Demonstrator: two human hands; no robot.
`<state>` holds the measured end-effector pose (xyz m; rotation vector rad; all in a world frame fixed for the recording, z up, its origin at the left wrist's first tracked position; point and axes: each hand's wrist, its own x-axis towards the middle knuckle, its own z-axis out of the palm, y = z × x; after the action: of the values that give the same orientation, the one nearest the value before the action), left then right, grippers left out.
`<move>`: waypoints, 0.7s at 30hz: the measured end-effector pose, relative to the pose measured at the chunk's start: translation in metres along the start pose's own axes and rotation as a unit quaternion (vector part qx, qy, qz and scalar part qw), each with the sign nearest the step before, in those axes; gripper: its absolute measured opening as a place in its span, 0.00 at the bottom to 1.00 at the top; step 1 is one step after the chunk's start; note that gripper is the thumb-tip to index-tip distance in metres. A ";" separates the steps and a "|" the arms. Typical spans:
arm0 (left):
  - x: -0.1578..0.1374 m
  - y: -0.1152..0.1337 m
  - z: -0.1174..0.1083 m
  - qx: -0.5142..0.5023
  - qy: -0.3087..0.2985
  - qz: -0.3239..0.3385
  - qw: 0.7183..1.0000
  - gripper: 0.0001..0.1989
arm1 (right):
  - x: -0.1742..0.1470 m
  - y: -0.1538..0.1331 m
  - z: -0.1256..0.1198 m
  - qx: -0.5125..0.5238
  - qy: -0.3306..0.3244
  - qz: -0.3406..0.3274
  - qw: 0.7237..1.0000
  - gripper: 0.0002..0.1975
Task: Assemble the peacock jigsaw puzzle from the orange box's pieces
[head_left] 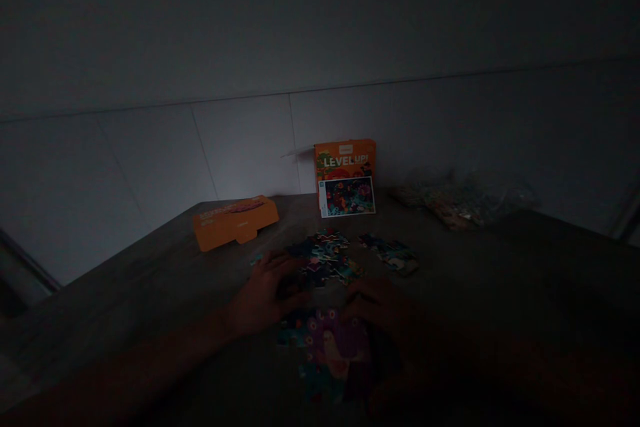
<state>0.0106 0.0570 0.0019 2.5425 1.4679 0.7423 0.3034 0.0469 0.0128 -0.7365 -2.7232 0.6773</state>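
The scene is very dark. My left hand [267,293] rests at the left of a loose pile of jigsaw puzzle pieces [327,253], its fingers and thumb apart with nothing visible between them. Nearer to me lies a partly joined puzzle section [333,353], showing a purple creature with round pale spots against dark blue and teal. My right hand [383,307] is over this section's upper right edge, its visible fingers stretched toward the middle and apart. Shadow covers its palm and the rest of its fingers. Both forearms reach in from the lower corners.
An orange "LEVEL UP!" box [345,153] stands against the wall, a picture card [349,197] leaning on it. An orange box lid or sleeve [235,221] lies left. More puzzle pieces [393,253] lie right of the pile; clear plastic bags with contents [460,200] sit at back right.
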 end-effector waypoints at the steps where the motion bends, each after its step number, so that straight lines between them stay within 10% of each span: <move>1: 0.000 0.000 0.000 0.001 -0.001 0.007 1.000 0.25 | 0.000 -0.001 -0.001 -0.001 -0.002 0.003 1.000 0.49; 10: -0.004 -0.002 0.001 0.010 -0.013 0.055 0.998 0.27 | 0.000 -0.002 -0.002 0.000 0.002 0.001 1.000 0.48; 18: 0.000 -0.001 0.000 0.086 0.017 -0.146 0.985 0.25 | 0.001 -0.005 -0.003 -0.001 0.005 -0.004 1.000 0.46; 21: 0.001 -0.009 0.001 0.023 0.009 -0.114 0.993 0.25 | 0.002 -0.004 -0.003 0.005 0.006 -0.005 1.000 0.46</move>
<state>0.0050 0.0626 -0.0016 2.3502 1.7620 0.7053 0.3010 0.0457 0.0178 -0.7228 -2.7085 0.6815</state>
